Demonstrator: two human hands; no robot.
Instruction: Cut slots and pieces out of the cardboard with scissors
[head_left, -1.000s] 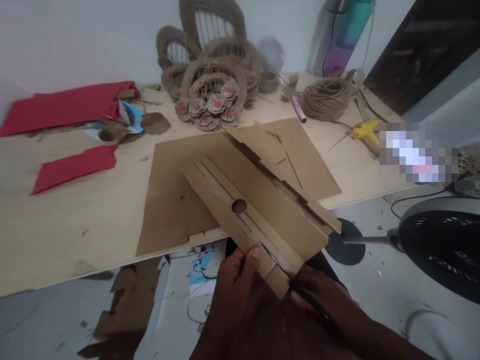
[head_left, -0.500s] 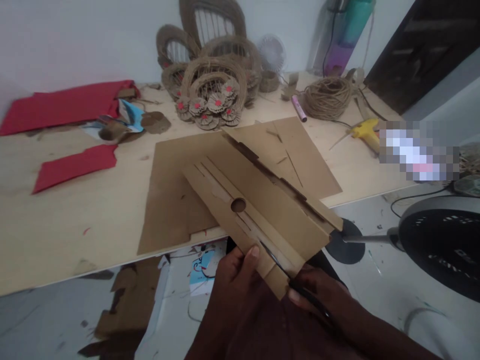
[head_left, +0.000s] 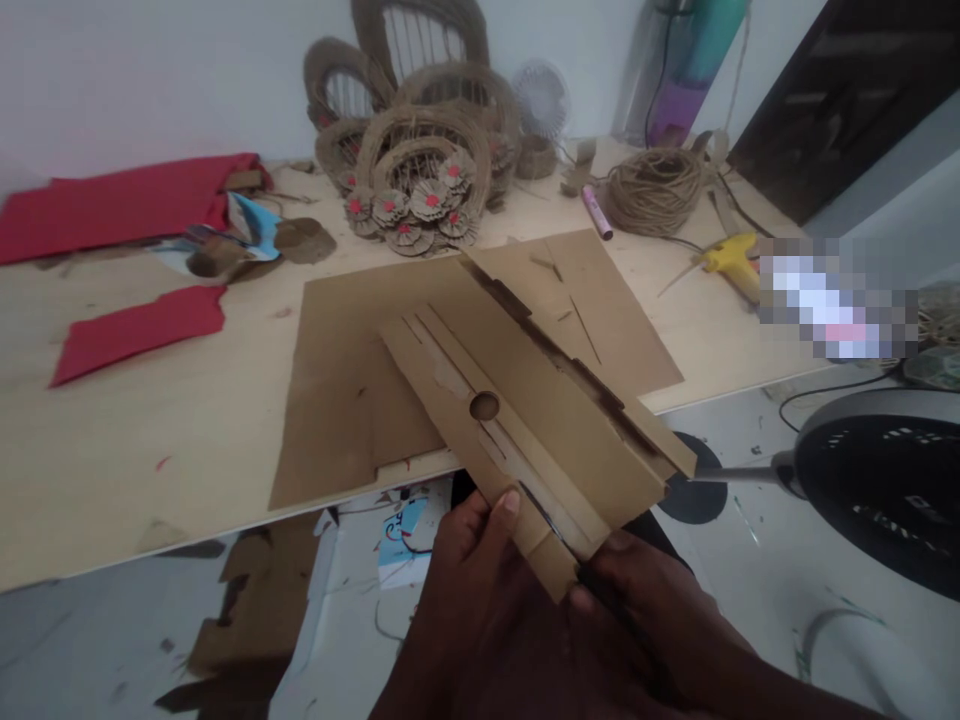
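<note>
A long brown cardboard piece with a round hole and several cut slits juts out over the table's front edge. My left hand grips its near end, thumb on top. My right hand is closed on dark-handled scissors, whose blades sit in the cardboard's near edge. A flat cardboard sheet lies on the table under the held piece.
On the pale wooden table lie red paper pieces, jute-wrapped arch crafts, a twine coil, a pink marker and a yellow glue gun. A black fan stands low right. Cardboard scraps litter the floor.
The cardboard piece has shifted slightly right and turned a little in my hands. Both hands keep their grip.
</note>
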